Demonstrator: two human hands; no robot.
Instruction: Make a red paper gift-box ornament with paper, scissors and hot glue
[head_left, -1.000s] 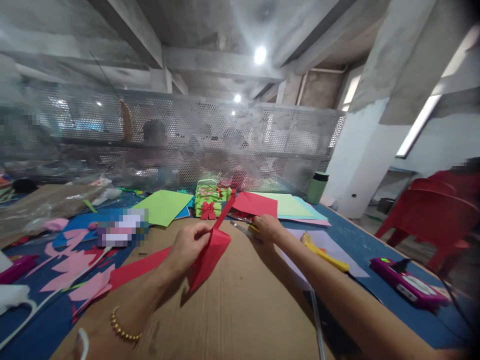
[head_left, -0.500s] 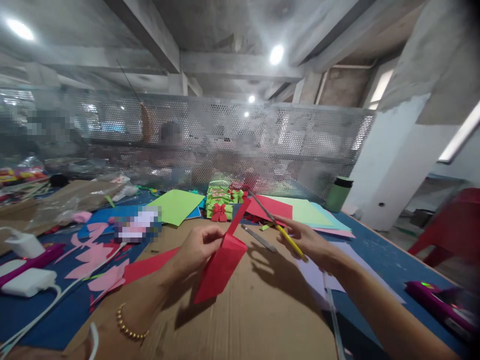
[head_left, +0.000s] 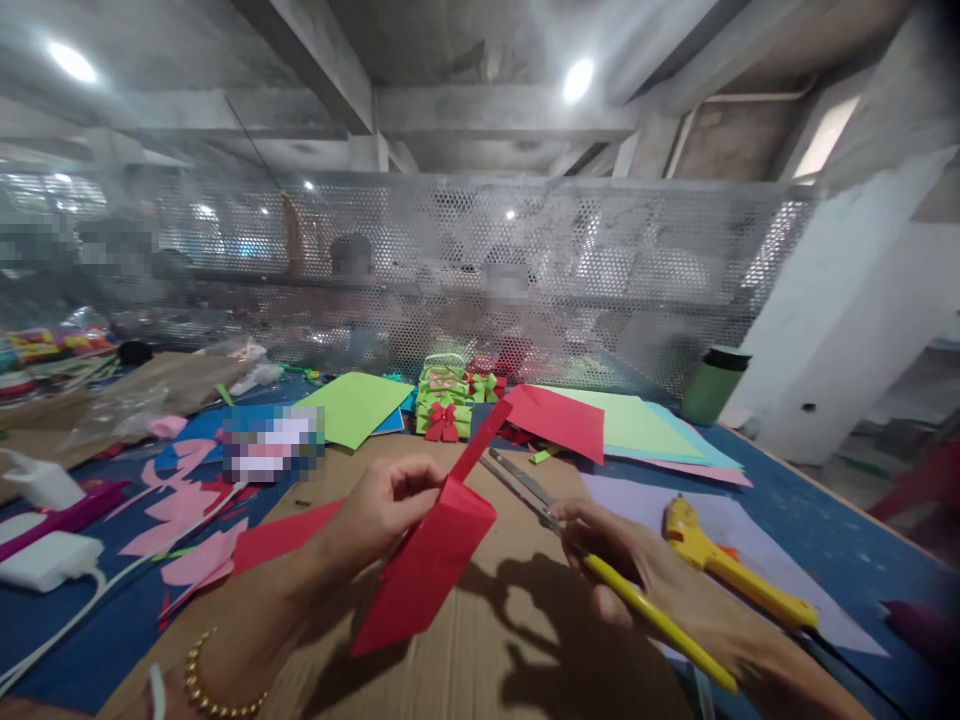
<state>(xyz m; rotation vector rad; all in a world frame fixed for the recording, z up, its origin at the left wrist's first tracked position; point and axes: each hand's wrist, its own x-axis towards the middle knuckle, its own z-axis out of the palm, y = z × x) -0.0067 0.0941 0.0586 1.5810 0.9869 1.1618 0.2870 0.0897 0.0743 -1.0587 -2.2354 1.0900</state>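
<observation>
Cardboard (head_left: pixel 450 665) below; left hand (head_left: pixel 390 505) pinches red paper (head_left: pixel 435 570).

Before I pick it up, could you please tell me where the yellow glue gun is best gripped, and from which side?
I would grip the yellow glue gun by its handle, from the near right: the handle slants that way across the purple paper, while the nozzle sits at the opposite end.

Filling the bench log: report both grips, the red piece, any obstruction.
Left grip pinching folded red piece; right grip holding yellow-handled tool. Red piece tilted, narrow red strip rising from its top. Flat metal strip close by tool, possibly in the way.
</observation>
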